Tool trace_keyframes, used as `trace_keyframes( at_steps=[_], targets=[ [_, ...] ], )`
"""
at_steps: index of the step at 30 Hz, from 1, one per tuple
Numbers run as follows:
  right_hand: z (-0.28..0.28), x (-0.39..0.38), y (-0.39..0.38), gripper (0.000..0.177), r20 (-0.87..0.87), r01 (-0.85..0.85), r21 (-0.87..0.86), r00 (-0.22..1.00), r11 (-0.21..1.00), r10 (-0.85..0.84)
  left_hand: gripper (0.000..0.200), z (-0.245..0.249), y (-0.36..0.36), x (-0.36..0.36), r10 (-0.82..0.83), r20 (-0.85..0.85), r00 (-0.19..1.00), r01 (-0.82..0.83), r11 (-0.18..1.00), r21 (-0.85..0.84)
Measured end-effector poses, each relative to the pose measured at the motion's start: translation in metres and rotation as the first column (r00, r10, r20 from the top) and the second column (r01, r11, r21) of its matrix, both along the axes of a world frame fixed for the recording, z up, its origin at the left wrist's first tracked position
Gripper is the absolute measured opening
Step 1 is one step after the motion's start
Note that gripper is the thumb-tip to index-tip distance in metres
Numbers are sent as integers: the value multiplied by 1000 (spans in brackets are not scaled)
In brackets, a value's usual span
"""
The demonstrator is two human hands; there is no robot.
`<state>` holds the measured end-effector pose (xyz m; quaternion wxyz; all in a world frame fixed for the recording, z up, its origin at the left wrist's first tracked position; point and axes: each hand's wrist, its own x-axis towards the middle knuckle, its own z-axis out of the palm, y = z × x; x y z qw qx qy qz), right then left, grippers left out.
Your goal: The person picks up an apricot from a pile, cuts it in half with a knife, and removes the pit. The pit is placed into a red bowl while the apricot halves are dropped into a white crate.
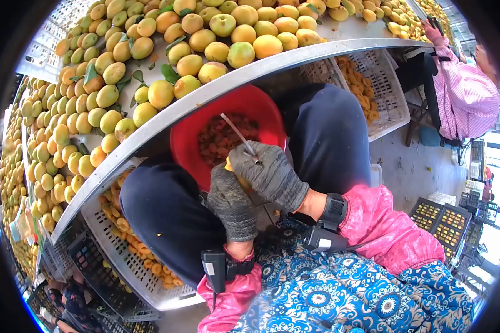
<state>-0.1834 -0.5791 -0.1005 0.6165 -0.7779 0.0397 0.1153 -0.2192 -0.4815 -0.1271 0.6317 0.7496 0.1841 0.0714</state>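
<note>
My right hand [272, 176], in a dark grey knitted glove, is closed around a thin knife [236, 129]. Its narrow pale blade points up and away over the red basin [182, 136]; the handle is mostly hidden in the fist. Just below and to the left, my left hand [230, 202], gloved the same way, is closed on a yellow apricot [238, 176]. Only slivers of the fruit show between the hands, which touch or nearly touch. Between my knees, the basin holds a heap of reddish-brown apricot pits [222, 139].
A metal-edged table [150, 129] curves ahead, heaped with whole apricots [241, 54] and some leaves. White crates with split apricots stand at left [172, 299] and right [386, 119]. A co-worker in a pink checked top [466, 97] sits at right. Black trays [441, 222] lie on the floor.
</note>
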Motion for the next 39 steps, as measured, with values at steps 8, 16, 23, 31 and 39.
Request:
trace_keyframes(
  at_steps=[8, 16, 23, 31, 39],
  targets=[
    [18, 6, -32, 43, -605, 377, 497, 796, 782, 1, 52, 29, -7, -4, -44, 155, 987, 88, 951, -296],
    [34, 3, -39, 56, -522, 304, 812, 758, 498, 390, 61, 52, 16, -12, -21, -150, 988, -124, 456, -881],
    [36, 2, -64, 56, -308, 45, 872, 824, 488, 476, 61, 76, 29, -27, -209, 25, 978, 76, 244, -967],
    [36, -8, -52, 32, -71, -287, 582, 914, 761, 399, 52, 83, 18, -32, -114, 126, 985, 167, 787, -593],
    [36, -15, -43, 28, 115, -325, 189, 944, 926, 308, 39, 71, -5, -23, -138, 157, 978, 130, 990, 60]
  ],
)
